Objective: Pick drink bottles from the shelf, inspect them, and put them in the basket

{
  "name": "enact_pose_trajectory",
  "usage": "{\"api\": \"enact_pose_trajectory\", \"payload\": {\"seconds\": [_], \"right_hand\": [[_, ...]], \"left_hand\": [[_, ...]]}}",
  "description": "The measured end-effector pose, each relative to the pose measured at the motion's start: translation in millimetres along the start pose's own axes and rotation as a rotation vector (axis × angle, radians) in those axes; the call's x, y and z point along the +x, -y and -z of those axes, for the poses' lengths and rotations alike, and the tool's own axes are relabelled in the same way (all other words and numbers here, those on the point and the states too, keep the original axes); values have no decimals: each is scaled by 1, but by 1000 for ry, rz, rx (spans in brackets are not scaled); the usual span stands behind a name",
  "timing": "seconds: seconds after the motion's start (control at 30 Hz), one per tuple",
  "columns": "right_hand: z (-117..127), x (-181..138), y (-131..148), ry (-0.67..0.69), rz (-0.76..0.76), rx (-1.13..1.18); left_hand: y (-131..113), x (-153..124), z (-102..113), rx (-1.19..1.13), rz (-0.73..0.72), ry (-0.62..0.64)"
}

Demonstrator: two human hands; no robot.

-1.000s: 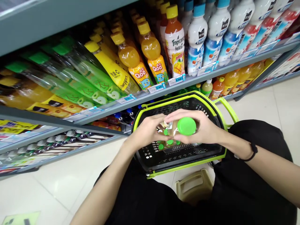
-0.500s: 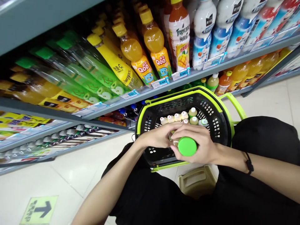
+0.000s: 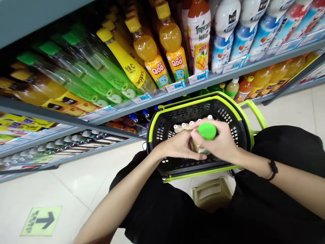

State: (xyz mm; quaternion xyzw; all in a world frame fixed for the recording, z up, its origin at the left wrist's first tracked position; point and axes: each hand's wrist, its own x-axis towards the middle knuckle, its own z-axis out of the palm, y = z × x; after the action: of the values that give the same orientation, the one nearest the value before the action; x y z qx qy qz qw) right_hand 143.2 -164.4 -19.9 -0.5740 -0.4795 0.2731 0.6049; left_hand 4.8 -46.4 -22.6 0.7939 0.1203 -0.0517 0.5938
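Over the shopping basket (image 3: pixel 151 130) I hold a drink bottle with a green cap (image 3: pixel 207 131). My right hand (image 3: pixel 223 140) is closed round its upper part, just under the cap. My left hand (image 3: pixel 177 145) curls about the bottle's left side, thumb above and fingers below. Most of the bottle's body is hidden by both hands. Inside the black basket with its lime-green rim stand several white-capped bottles (image 3: pixel 185 126), upright and partly covered by my hands.
A grey shelf (image 3: pixel 162 93) ahead carries rows of bottles, among them orange Qoo bottles (image 3: pixel 177 62) and green-capped bottles (image 3: pixel 106 78). The basket's lime handle (image 3: pixel 257 113) sticks out right. A beige stool (image 3: pixel 213 195) stands between my knees. An arrow sign (image 3: pixel 41 221) lies on the floor.
The green-capped bottle has moved up and slightly right in view, now more upright. My left hand's fingers have spread lower around it. The view has shifted slightly.
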Motion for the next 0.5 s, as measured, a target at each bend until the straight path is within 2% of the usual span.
{"api": "enact_pose_trajectory", "payload": {"seconds": [0.1, 0.2, 0.33, 0.5], "right_hand": [[8, 20, -5, -78, -360, 225], [13, 33, -11, -148, -608, 385], [17, 38, -16, -162, -775, 469], [18, 36, -20, -131, -859, 540]], "left_hand": [[-3, 2, -11, -321, 155, -9], [-7, 6, -25, -635, 211, 25], [-10, 10, -36, -888, 247, -27], [-14, 14, -31, -1051, 329, -119]]}}
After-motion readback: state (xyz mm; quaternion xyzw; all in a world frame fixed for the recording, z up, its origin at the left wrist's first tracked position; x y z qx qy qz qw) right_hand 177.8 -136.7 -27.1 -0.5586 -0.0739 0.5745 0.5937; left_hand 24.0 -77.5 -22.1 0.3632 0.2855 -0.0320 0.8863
